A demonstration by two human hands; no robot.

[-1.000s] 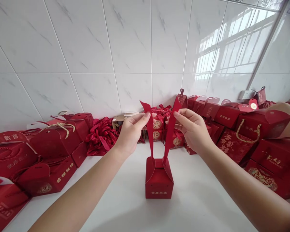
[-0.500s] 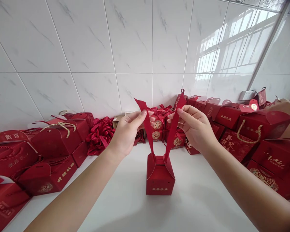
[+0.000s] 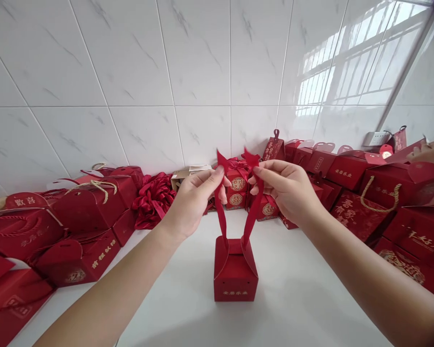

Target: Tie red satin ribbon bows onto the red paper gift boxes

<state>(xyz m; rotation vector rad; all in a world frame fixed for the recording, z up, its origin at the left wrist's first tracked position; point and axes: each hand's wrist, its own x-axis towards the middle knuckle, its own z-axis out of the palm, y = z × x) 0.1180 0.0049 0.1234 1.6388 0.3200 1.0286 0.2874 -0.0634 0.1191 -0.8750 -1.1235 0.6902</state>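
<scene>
Head view: left hand (image 3: 194, 201) and right hand (image 3: 288, 192) each pinch one tail of a red ribbon (image 3: 221, 219) near its tip, above a small red gift box (image 3: 236, 286) upright on the white tabletop (image 3: 292, 294), centre. Best keep tails even, untwisted; pull lightly so box stays seated. Room beside and in front of box; stacked gift boxes (image 3: 90, 205) bound left, more at right; satin ribbon pile (image 3: 154, 200) behind left.

Left hand (image 3: 191, 200) and right hand (image 3: 291, 188) bare, slender-fingered, narrowing just behind into slim wrists (image 3: 174, 231); left forearm (image 3: 119, 282) and right forearm (image 3: 369, 267) smooth, uncovered, looking thicker farther back from each hand.
</scene>
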